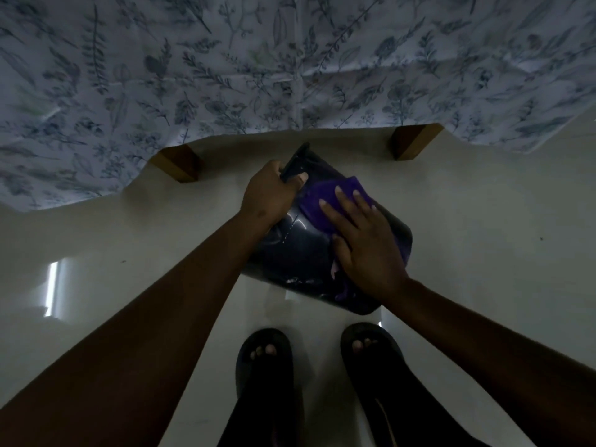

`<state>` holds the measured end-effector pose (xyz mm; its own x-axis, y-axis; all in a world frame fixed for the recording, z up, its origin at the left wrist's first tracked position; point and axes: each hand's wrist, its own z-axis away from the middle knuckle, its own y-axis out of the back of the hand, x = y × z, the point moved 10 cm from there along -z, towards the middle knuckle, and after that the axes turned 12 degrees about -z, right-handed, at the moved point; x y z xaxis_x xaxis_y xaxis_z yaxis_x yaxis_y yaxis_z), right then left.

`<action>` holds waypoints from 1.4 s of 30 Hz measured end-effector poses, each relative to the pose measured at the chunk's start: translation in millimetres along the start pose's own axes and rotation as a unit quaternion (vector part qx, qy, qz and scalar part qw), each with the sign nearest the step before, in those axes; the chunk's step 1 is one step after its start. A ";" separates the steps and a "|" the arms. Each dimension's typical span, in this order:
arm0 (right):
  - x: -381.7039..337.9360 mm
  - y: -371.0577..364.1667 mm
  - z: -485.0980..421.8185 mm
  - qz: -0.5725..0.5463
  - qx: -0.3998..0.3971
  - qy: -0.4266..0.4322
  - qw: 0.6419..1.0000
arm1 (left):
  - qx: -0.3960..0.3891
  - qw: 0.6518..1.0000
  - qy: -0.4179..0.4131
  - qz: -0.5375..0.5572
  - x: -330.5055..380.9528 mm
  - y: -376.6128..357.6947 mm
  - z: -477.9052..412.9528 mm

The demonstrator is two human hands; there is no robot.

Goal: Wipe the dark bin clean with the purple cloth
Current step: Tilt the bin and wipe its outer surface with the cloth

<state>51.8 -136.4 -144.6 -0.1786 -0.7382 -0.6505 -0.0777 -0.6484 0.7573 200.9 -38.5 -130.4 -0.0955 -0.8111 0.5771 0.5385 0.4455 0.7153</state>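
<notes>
Hands at work on a dark bin (300, 253), seen from above in dim light. We see the bin lying tipped on the pale, glossy floor (483, 237), its shiny side turned up toward us and its rim pointing away, toward the bed. Our left hand (269, 193) is closed around the rim at the far left corner, thumb over the edge, holding the bin. Our right hand (364, 240) lies flat, fingers spread and extended, pressing the purple cloth (322, 196) against the upper right part of the bin's side; the cloth shows beyond the fingertips and again below the palm near the bin's near edge. A few light streaks and specks mark the dark surface left of the cloth. Behind the bin, a bedsheet (225, 59) printed with blue-grey leaves hangs over two wooden bed legs (179, 162), which stand on the floor just beyond the bin. Nearest us, our two feet in dark open-toed sandals (264, 359) stand close to the bin's near edge.
</notes>
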 end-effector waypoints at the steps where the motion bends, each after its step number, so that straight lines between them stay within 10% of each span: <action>1: 1.3 3.5 -1.0 -0.002 0.000 0.004 1.000 | 0.004 1.000 -0.021 -0.010 2.9 1.4 5.2; 7: 43.8 24.8 -32.7 -0.096 0.043 -0.143 0.984 | 0.009 0.997 -0.081 -0.016 -9.9 2.0 36.0; 15: -13.1 -19.7 34.2 0.064 -0.045 0.041 0.996 | -0.005 0.999 -0.039 -0.033 8.3 -3.0 -1.3; 22: 50.4 11.2 -51.9 -0.094 0.000 -0.165 0.982 | 0.024 0.998 -0.064 -0.012 -7.9 -0.9 19.0; 30: -14.1 -23.4 44.7 0.080 -0.057 0.033 0.995 | 0.018 0.999 -0.049 -0.014 1.2 -3.2 3.7; 42: 5.4 -5.0 -9.9 0.001 -0.037 -0.050 0.998 | 0.035 0.999 -0.038 -0.002 -10.8 -2.5 0.8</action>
<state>60.9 -138.9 -152.5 -0.2766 -0.7196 -0.6369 -0.0047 -0.6618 0.7497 199.9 -30.5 -138.1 -0.1619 -0.7837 0.5997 0.4779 0.4694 0.7425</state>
